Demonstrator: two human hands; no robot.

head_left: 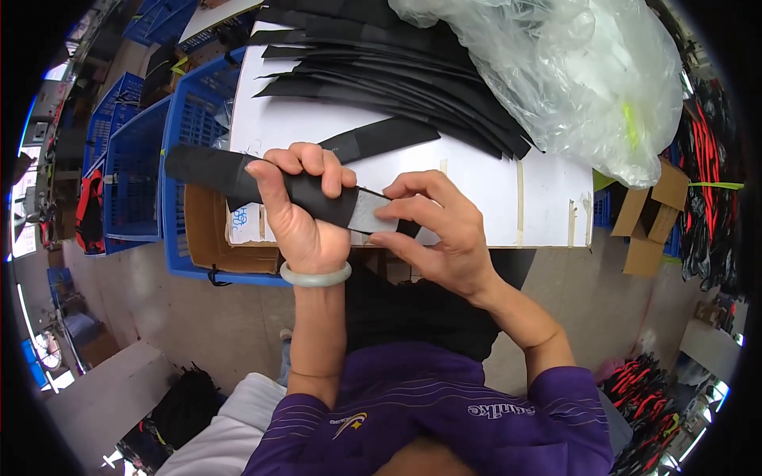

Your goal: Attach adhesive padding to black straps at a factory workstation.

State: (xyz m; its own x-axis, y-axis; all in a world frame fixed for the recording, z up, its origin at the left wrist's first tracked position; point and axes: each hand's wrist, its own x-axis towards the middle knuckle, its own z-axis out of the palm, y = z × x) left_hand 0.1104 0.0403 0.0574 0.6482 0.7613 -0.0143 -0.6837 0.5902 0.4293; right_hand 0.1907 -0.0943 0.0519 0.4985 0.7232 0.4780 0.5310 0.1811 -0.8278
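The long black fabric strap (262,184) ended in a pale grey rectangular patch (371,213) and was held level above the edge of the white table (484,186). The left hand (305,210) was clenched around its middle, fingers curled over the top. The right hand (440,234) pinched the grey patch between thumb and forefinger (409,208).

**Workshop surroundings**

White counter (492,198) ahead, taped seams. Blue plastic crates (131,170) stacked to the left, cardboard box (210,230) beside them. Bare grey concrete floor (198,317). Clear plastic bag (571,71) heaped at the far right. Daylight from windows (22,222) at the left rim.
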